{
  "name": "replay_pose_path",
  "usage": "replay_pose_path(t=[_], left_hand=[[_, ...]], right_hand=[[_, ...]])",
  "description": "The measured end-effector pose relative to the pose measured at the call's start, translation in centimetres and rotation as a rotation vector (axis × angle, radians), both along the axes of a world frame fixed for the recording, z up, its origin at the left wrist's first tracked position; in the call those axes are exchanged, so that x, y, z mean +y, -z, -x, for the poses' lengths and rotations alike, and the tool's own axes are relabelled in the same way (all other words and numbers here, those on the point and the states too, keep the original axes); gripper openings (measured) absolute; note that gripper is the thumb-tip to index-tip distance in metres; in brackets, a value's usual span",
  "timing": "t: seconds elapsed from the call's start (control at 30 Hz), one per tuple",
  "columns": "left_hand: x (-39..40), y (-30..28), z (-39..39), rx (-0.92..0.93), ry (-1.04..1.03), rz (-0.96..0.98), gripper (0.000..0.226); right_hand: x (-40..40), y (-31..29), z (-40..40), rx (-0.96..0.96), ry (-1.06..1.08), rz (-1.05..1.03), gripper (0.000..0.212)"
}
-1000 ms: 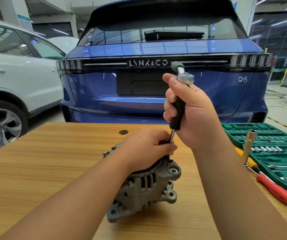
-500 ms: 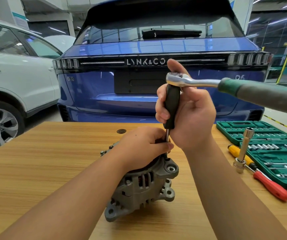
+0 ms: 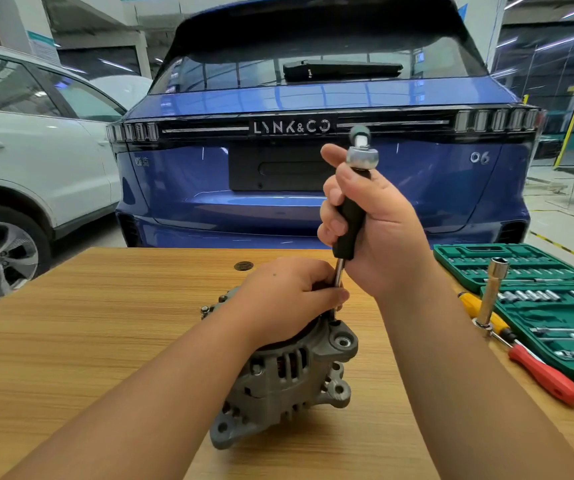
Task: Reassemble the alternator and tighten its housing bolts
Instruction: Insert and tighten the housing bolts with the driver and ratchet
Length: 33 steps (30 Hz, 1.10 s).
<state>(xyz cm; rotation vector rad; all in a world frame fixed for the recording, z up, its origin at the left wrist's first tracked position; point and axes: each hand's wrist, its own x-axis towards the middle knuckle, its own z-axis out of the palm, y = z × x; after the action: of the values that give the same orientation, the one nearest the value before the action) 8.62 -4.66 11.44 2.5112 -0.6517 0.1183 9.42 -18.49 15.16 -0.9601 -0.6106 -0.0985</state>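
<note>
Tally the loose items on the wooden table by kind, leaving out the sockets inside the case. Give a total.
Alternator: 1
Ratchet driver, gripped by the right hand and steadied by the left hand: 1
Green socket case: 1
Screwdrivers: 2, yellow-handled and red-handled
Upright long socket: 1
Total: 6
</note>
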Motion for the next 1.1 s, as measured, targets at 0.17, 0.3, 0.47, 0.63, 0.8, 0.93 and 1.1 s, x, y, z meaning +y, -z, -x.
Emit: replay_pose_path(t=[0.17, 0.3, 0.47, 0.63, 0.8, 0.93, 1.1], left_hand=[[0.1, 0.0, 0.0, 0.023, 0.013, 0.026, 0.018], [0.1, -0.1, 0.0, 0.022, 0.01, 0.011, 0.021], [0.2, -0.1, 0.1, 0.001, 0.02, 0.02, 0.019], [0.1, 0.0, -0.1, 0.001, 0.013, 0.004, 0.019], [0.0, 0.1, 0.1, 0.006, 0.029, 0.005, 0.02], [0.1, 0.0, -0.1, 0.005, 0.013, -0.005, 0.017], [0.1, 0.0, -0.2, 0.022, 0.006, 0.021, 0.016]], right_hand=[[0.9, 0.7, 0.0, -0.198, 0.094, -0.019, 0.033], [1.2, 0.8, 0.1, -0.27, 0.117, 0.02, 0.036], [0.8, 0.5, 0.2, -0.151, -0.13, -0.112, 0.041], [1.1, 0.0, 0.4, -0.016, 0.069, -0.11, 0.047], [1.5, -0.1, 0.7, -0.013, 0.378, -0.015, 0.018], [0.0, -0.3, 0.2, 0.047, 0.025, -0.01, 0.022], [1.3, 0.3, 0.3, -0.086, 0.149, -0.041, 0.026]])
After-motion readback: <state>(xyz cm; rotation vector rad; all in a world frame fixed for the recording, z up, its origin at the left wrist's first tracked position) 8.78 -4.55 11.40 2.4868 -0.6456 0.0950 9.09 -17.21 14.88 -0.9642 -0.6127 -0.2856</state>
